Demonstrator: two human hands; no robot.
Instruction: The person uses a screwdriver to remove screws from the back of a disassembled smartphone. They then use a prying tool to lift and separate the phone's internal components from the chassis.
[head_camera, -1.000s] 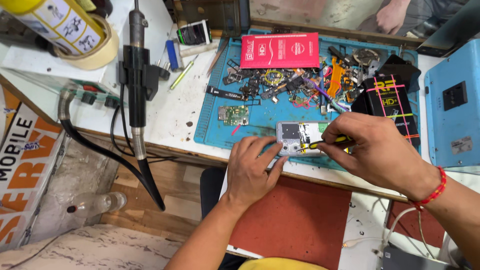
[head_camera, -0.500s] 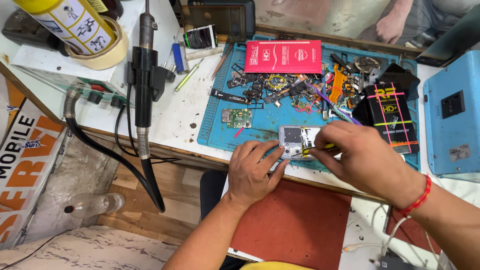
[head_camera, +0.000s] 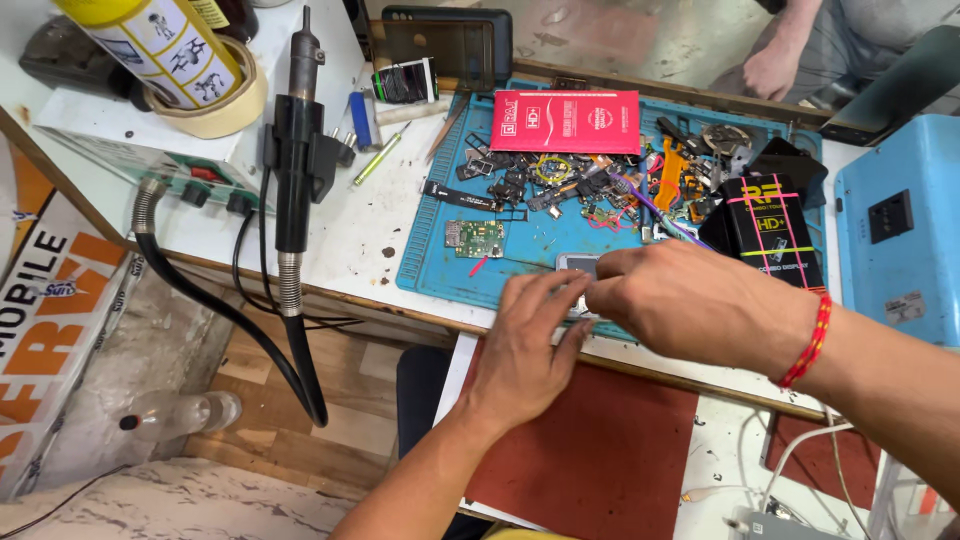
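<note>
Blue mat (head_camera: 520, 262) on the white surface (head_camera: 350, 225): both hands meet over a small grey phone (head_camera: 577, 264) at the mat's near edge, the left hand (head_camera: 525, 345) palm-down with fingers spread on it, the right hand (head_camera: 690, 300) reaching across from the right, fingers bunched; whether they pinch anything cannot be told. The phone is mostly covered, its long axis unclear. Behind lie a flat red rectangular packet (head_camera: 566, 121) and, to the right, a black box (head_camera: 770, 228) with pink bands.
</note>
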